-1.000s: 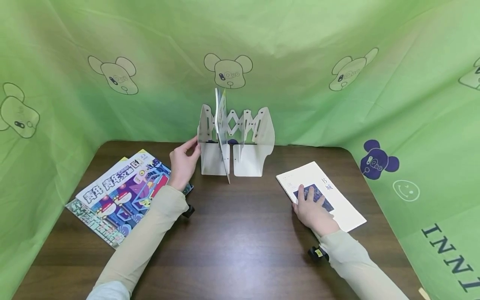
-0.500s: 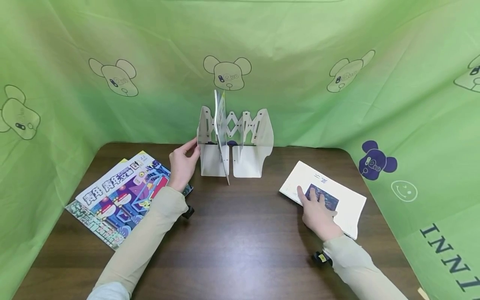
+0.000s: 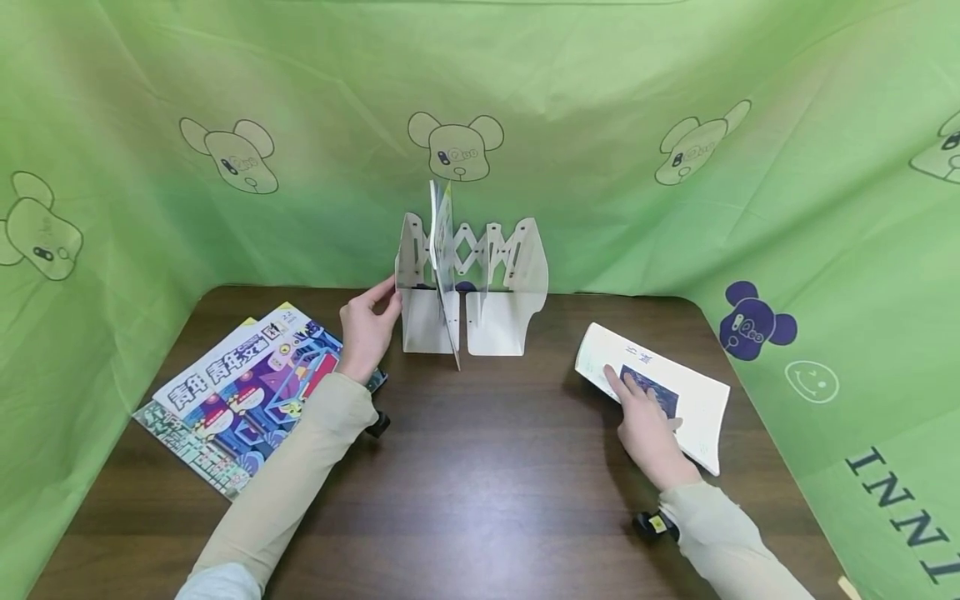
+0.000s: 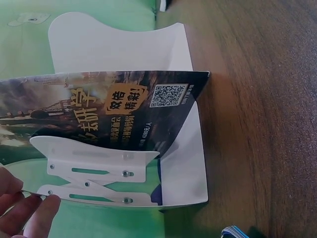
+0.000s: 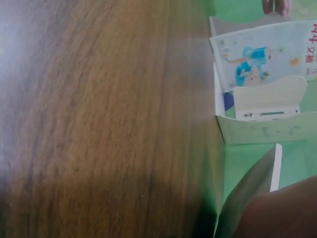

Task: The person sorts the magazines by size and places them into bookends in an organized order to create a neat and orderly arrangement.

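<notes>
My left hand (image 3: 367,329) pinches the left side panel of a white expandable bookend (image 3: 534,267); in the left wrist view the fingertips (image 4: 45,210) hold that panel's edge. Inside the bookend a thin magazine (image 3: 444,242) stands upright, its dark back cover with a QR code facing the left wrist camera. Over on the right, my right hand (image 3: 651,435) grips a white paperback book (image 3: 699,408) by its left edge. Several fingers lie across the cover's dark blue picture, and the thumb is hidden underneath. The book bows, with its left edge raised over a shadow.
Two overlapping magazines (image 3: 232,400) lie on the left of the brown wooden table (image 3: 480,483), partly behind the left forearm. A green cloth (image 3: 345,100) with bear prints hangs around the back and sides. Each wrist wears a black camera strap (image 3: 654,525).
The right hand's fingers have shifted over the book, which has turned clockwise, bowed and slid slightly to the right. The left hand stays at the bookend panel.
</notes>
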{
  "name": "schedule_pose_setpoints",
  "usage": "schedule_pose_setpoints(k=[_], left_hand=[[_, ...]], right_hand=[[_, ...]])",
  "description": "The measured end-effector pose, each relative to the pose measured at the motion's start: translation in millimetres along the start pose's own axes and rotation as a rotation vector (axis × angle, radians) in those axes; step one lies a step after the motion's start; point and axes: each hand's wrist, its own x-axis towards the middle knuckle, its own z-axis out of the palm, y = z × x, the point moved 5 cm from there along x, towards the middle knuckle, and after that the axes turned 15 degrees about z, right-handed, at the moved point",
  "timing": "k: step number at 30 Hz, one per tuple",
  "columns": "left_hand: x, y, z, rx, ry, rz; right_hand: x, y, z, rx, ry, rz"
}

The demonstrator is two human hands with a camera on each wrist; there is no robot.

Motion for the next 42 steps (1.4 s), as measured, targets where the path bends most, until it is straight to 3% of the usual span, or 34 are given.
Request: schedule_pose_setpoints(k=[4,12,15,23,32,42], left_hand=[[0.1,-0.1,0.3,0.003,0.001,0.000],[-1.4,-0.7,1.4,-0.005,-0.008,-0.004],[-1.4,-0.4,1.5,-0.007,-0.008,0.004],[-0.9,-1.7,1.9,-0.014,-0.005,0.005],[0.0,-0.2,1.3,0.015,0.004,0.004],[-0.6,-2.2,1.2,0.009,-0.002,-0.003]], right_hand=[[-6.6,1.9,-8.0,0.069,0.059,-0.017],[-22.7,1.3,-29.8,0.262,0.364,-0.234],[-26.5,-0.7,-38.2,0.326,0.425,-0.258],[-33.2,-6.6,-58.5,0.455,0.474,-0.163],[-40.2,-14.7,-72.1,0.541,0.455,-0.055],[-46.9,-26.2,-75.6,0.645,0.452,-0.050]])
